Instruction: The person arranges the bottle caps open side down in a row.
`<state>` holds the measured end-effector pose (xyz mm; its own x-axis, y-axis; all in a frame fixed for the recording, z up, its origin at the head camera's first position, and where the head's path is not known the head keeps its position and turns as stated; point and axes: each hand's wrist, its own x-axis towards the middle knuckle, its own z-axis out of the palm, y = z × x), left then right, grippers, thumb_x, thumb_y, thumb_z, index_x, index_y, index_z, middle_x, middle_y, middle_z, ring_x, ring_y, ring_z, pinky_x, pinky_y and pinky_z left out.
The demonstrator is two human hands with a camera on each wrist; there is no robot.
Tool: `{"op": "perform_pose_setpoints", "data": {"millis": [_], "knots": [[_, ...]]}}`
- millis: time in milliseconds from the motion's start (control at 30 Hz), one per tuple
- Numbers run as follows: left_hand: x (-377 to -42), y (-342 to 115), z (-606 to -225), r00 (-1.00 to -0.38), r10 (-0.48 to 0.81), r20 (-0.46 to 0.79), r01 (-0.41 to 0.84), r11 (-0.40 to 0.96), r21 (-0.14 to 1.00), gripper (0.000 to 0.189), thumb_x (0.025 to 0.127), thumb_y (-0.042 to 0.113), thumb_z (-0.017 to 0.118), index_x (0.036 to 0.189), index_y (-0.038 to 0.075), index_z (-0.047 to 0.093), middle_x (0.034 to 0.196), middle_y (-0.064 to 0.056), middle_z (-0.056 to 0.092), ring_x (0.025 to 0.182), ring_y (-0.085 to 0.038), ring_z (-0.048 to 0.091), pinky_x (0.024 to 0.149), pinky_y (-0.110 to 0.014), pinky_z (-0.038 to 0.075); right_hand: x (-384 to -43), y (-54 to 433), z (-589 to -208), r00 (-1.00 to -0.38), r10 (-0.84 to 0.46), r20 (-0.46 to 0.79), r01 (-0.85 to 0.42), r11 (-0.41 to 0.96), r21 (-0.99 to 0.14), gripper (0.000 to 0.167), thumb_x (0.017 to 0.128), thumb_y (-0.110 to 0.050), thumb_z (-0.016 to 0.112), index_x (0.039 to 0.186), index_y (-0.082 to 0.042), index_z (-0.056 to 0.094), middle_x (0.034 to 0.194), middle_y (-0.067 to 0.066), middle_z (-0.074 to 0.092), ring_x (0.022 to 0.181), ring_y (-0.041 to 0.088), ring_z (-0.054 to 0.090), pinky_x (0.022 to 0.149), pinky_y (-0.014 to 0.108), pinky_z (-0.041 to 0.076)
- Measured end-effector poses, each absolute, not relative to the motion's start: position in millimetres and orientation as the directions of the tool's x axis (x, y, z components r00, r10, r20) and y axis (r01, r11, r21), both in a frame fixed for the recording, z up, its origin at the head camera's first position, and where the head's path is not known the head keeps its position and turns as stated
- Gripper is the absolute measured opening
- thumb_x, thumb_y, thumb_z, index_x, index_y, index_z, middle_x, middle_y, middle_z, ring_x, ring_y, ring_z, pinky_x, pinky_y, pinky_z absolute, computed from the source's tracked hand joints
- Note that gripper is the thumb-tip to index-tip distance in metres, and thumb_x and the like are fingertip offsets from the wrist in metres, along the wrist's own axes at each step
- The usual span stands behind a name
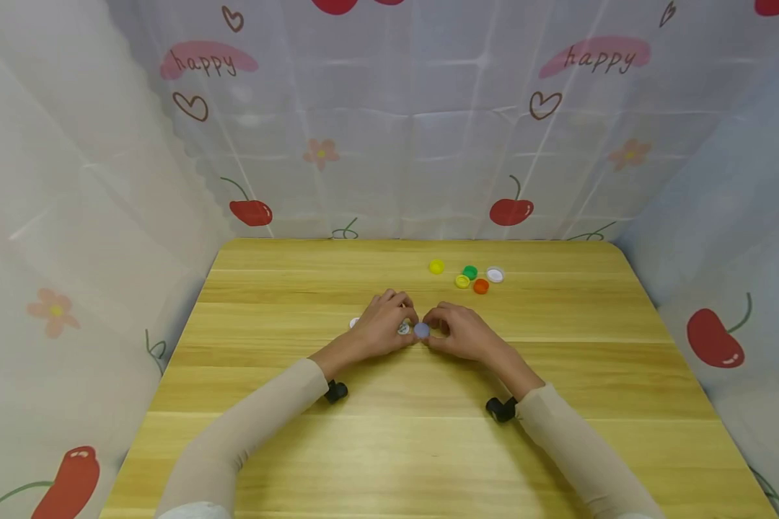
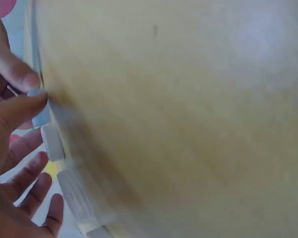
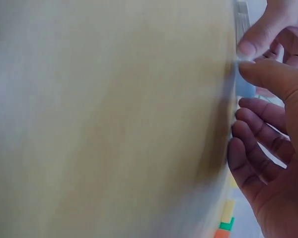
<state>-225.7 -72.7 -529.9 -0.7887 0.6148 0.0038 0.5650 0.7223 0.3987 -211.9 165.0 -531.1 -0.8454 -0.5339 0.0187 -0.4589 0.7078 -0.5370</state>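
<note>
A pale blue bottle cap (image 1: 421, 330) lies between my two hands at the middle of the table. My left hand (image 1: 384, 324) grips its left side, thumb in front and curled fingers behind. From the right, my right hand (image 1: 462, 332) holds it between thumb and index finger. The right wrist view has both thumbs meeting just above the blue cap (image 3: 246, 85), the right hand's other fingers loosely bent. A white cap (image 1: 404, 328) sits by the left palm, and another white cap (image 1: 354, 323) is partly hidden behind that hand. A ridged white cap (image 2: 82, 196) shows below the left fingers.
Farther back on the wooden table (image 1: 428, 447) lie a yellow cap (image 1: 436, 267), a second yellow cap (image 1: 462, 281), a green cap (image 1: 470, 272), an orange cap (image 1: 481, 286) and a white cap (image 1: 495, 274). A printed curtain (image 1: 402, 166) hangs behind the table.
</note>
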Motion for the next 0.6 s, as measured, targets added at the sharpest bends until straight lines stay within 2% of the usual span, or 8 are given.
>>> {"op": "perform_pose_setpoints", "data": {"millis": [133, 267, 400, 533, 600], "knots": [[-230.5, -75.8, -527.5, -0.78, 0.622, -0.07, 0.541, 0.726, 0.424, 0.051, 0.092, 0.055, 0.083, 0.129, 0.023, 0.071, 0.137, 0.001, 0.062, 0.125, -0.023, 0.052, 0.11, -0.051, 0.045, -215.7, 178.3, -527.7, -0.849, -0.528, -0.016, -0.429, 0.706, -0.564, 0.042, 0.095, -0.035, 0.083, 0.129, -0.014, 0.073, 0.106, -0.002, 0.071, 0.091, 0.013, 0.063, 0.084, 0.033, 0.056], [-243.0, -76.9, -524.5, -0.786, 0.611, -0.097, 0.485, 0.706, 0.516, 0.06, 0.096, 0.059, 0.076, 0.138, 0.018, 0.067, 0.141, -0.002, 0.065, 0.131, -0.027, 0.055, 0.112, -0.056, 0.046, -227.4, 192.1, -524.8, -0.879, -0.476, 0.024, -0.399, 0.708, -0.583, 0.038, 0.096, -0.029, 0.082, 0.128, -0.01, 0.073, 0.106, 0.002, 0.073, 0.093, 0.016, 0.066, 0.085, 0.037, 0.057], [-267.7, -71.2, -520.7, -0.795, 0.599, -0.092, 0.427, 0.662, 0.616, 0.061, 0.103, 0.05, 0.07, 0.147, 0.008, 0.061, 0.142, -0.012, 0.067, 0.133, -0.031, 0.06, 0.117, -0.052, 0.046, -247.8, 199.0, -524.1, -0.912, -0.386, 0.138, -0.389, 0.71, -0.586, 0.032, 0.098, -0.023, 0.081, 0.124, -0.006, 0.075, 0.108, 0.009, 0.076, 0.1, 0.026, 0.067, 0.091, 0.045, 0.055], [-296.0, -60.6, -518.6, -0.808, 0.572, -0.14, 0.368, 0.677, 0.637, 0.066, 0.103, 0.039, 0.073, 0.155, 0.004, 0.052, 0.145, -0.017, 0.065, 0.136, -0.033, 0.06, 0.123, -0.05, 0.041, -267.6, 197.0, -525.6, -0.938, -0.294, 0.183, -0.342, 0.703, -0.624, 0.039, 0.098, -0.022, 0.081, 0.132, -0.003, 0.073, 0.117, 0.017, 0.075, 0.111, 0.038, 0.062, 0.102, 0.055, 0.047], [-307.8, -53.7, -518.2, -0.827, 0.54, -0.157, 0.329, 0.69, 0.644, 0.066, 0.103, 0.035, 0.073, 0.156, 0.003, 0.05, 0.146, -0.019, 0.064, 0.137, -0.034, 0.06, 0.123, -0.048, 0.043, -276.1, 194.0, -527.5, -0.949, -0.262, 0.175, -0.311, 0.705, -0.637, 0.045, 0.099, -0.024, 0.08, 0.137, -0.003, 0.069, 0.124, 0.019, 0.072, 0.118, 0.042, 0.058, 0.107, 0.058, 0.043]]}}
